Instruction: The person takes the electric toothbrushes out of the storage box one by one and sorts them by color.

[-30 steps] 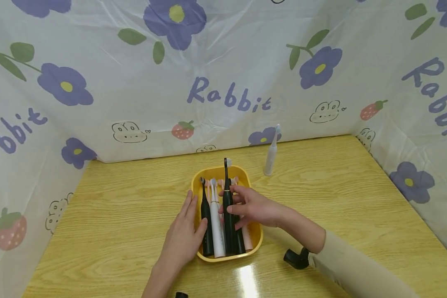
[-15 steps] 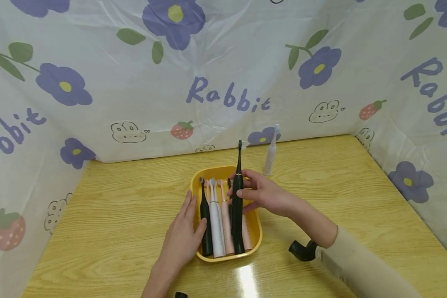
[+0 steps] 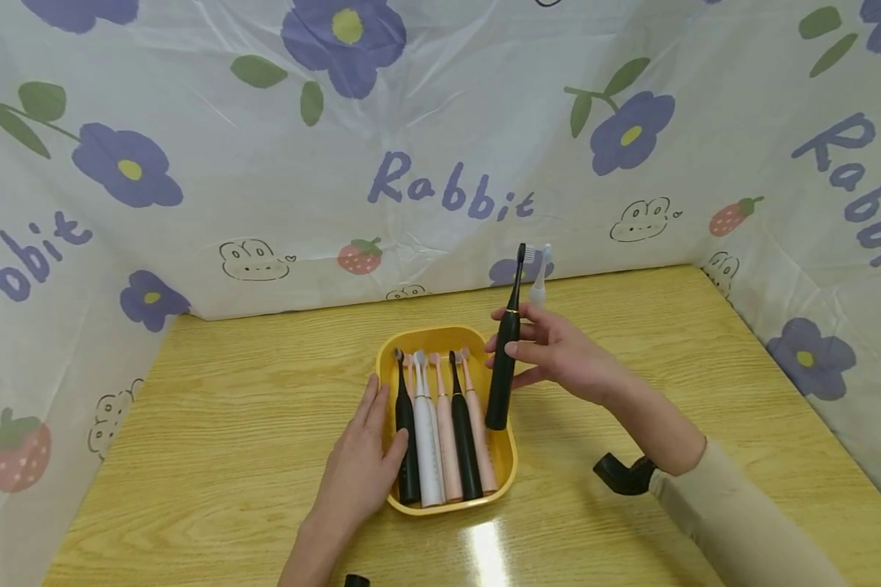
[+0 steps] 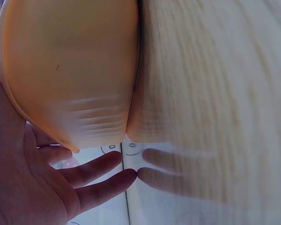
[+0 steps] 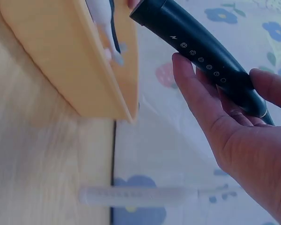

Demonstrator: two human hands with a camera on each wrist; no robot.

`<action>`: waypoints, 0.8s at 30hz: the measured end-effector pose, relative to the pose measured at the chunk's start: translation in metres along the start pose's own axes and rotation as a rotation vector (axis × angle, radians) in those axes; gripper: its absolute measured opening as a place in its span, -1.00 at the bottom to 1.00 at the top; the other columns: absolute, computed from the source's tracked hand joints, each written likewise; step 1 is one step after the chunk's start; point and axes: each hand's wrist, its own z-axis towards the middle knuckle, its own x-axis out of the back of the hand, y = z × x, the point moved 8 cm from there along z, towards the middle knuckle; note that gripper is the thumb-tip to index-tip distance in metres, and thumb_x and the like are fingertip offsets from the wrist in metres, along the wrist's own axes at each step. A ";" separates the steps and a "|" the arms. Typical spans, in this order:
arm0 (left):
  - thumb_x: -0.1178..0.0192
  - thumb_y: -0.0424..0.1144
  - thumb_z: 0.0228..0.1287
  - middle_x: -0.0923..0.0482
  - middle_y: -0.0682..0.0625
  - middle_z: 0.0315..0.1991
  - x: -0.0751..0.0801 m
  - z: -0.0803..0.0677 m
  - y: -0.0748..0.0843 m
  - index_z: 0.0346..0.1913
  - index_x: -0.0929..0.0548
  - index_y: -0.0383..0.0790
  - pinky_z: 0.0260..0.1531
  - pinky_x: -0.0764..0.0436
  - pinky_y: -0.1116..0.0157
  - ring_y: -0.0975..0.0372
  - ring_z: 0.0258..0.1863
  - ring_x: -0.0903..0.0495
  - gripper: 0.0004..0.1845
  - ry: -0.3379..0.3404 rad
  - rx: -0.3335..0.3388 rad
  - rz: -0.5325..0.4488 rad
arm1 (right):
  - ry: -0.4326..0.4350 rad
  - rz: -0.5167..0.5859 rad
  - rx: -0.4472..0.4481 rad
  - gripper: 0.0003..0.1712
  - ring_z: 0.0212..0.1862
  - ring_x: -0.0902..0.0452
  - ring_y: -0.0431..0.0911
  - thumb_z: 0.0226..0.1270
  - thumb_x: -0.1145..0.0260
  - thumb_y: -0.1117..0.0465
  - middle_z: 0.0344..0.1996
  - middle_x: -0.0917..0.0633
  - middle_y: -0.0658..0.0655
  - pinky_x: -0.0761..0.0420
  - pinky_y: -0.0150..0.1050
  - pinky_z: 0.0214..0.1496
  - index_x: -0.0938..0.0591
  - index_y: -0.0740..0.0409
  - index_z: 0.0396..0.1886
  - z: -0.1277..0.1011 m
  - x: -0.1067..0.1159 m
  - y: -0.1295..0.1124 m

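My right hand [image 3: 568,355] pinches a black electric toothbrush [image 3: 504,367] by its handle, brush head up, over the right rim of a yellow bin [image 3: 510,465]. The right wrist view shows a row of small ring marks along that black handle [image 5: 201,54]. Inside the bin, several more electric toothbrushes lie side by side: black ones such as this black toothbrush [image 3: 464,444], a white toothbrush [image 3: 427,448] and pink ones including a pink toothbrush [image 3: 480,440]. My left hand [image 3: 363,456] rests on the bin's left side, fingers extended, the thumb over the rim; the left wrist view shows its fingers [image 4: 100,187] along the outer wall.
A white toothbrush [image 5: 140,196] stands upright on the wooden table [image 3: 250,424] behind my right hand, partly hidden in the head view. A printed cloth [image 3: 448,122] with flowers and rabbits walls the back and sides.
My right hand has lifted the black toothbrush out from among the others and carried it right and away from me, uncovering pink and black toothbrushes. The left hand has stayed put.
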 end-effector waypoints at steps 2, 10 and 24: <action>-0.13 -0.09 0.53 0.11 -0.14 0.66 0.000 0.000 0.000 0.61 -0.12 -0.32 0.32 -0.37 -0.20 -0.17 0.48 -0.22 -0.24 -0.002 0.000 -0.001 | 0.018 -0.003 0.006 -0.44 0.20 -0.59 0.29 0.59 -0.08 0.41 0.19 -0.52 0.51 -0.67 0.20 0.02 -0.21 0.32 0.49 -0.002 0.010 -0.004; -0.13 -0.08 0.53 0.12 -0.13 0.66 0.000 0.001 0.001 0.62 -0.12 -0.32 0.31 -0.37 -0.21 -0.18 0.48 -0.22 -0.23 -0.010 0.007 0.003 | 0.108 0.001 0.067 -0.49 0.12 -0.68 0.04 0.59 -0.07 0.42 0.12 -0.61 0.31 -0.69 0.15 0.02 -0.26 0.26 0.45 -0.011 0.055 -0.021; -0.15 -0.10 0.52 0.11 -0.12 0.66 0.001 0.001 0.001 0.61 -0.13 -0.32 0.28 -0.42 -0.19 -0.17 0.46 -0.27 -0.24 -0.008 0.013 0.008 | 0.271 0.079 0.058 -0.59 0.07 -0.70 -0.05 0.60 -0.13 0.33 0.00 -0.69 0.08 -0.74 -0.01 -0.05 -0.34 0.07 0.34 -0.026 0.121 -0.011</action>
